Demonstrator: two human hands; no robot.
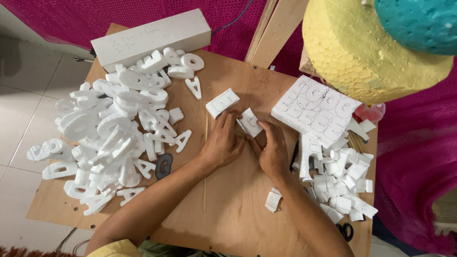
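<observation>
My left hand (223,142) and my right hand (271,151) meet at the middle of a plywood board (233,209). Both grip a small white foam block (250,122) with a letter outline drawn on it, held tilted just above the board. A second marked foam block (222,102) lies just beyond my left hand. A thin wooden stick (205,171) runs along the board beside my left forearm.
A big heap of cut white foam letters (116,128) fills the left side. A foam sheet with drawn letters (316,109) and foam offcuts (340,176) lie right. A long white foam bar (152,38) sits at the back. A yellow and teal foam shape (371,47) hangs top right. Scissors (346,231) lie near right.
</observation>
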